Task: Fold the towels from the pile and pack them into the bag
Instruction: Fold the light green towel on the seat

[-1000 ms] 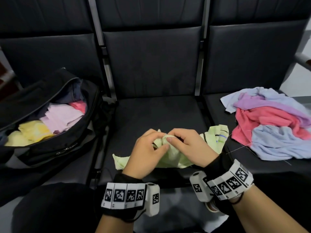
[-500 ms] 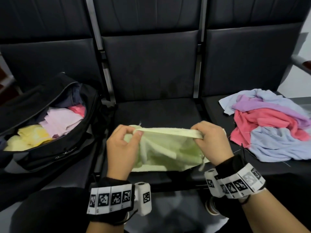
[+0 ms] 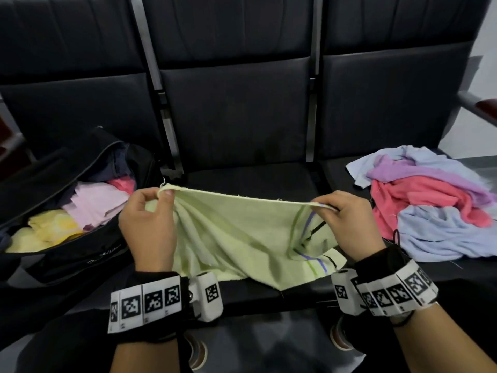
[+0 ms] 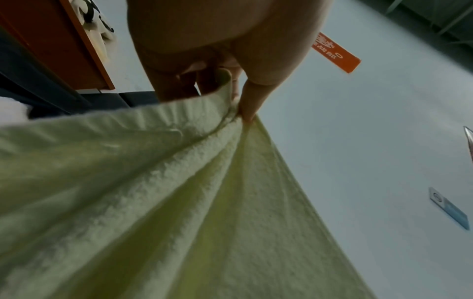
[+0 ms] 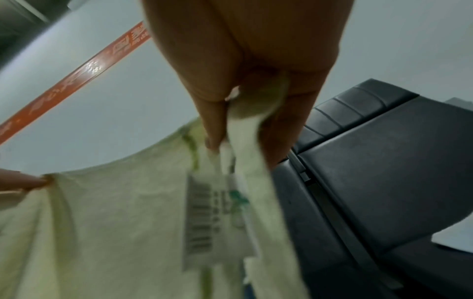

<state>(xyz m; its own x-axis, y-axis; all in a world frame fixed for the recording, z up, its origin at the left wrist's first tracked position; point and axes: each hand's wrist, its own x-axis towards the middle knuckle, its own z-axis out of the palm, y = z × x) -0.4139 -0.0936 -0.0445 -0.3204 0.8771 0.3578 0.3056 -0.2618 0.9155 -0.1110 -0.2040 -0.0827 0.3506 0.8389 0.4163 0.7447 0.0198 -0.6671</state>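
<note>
A pale green towel [image 3: 242,232] with thin coloured stripes hangs stretched over the middle seat. My left hand [image 3: 158,195] pinches its top left corner, and my right hand [image 3: 326,207] pinches the top right corner. In the left wrist view the green towel [image 4: 153,192] fans down from my left hand's fingers [image 4: 245,101]. In the right wrist view the towel [image 5: 115,222] carries a barcode label [image 5: 202,214] below my right hand's fingers [image 5: 215,129]. The open black bag [image 3: 88,254] on the left seat holds folded yellow and pink towels. A pile of towels [image 3: 430,205] lies on the right seat.
The three black seats [image 3: 242,117] form one row with metal dividers between the backs. An armrest [image 3: 478,106] sticks out at the far right. My knees and shoes show below the seat's front edge.
My hands have moved apart and upward. The bunched green towel has spread out into a stretched sheet held by its two top corners.
</note>
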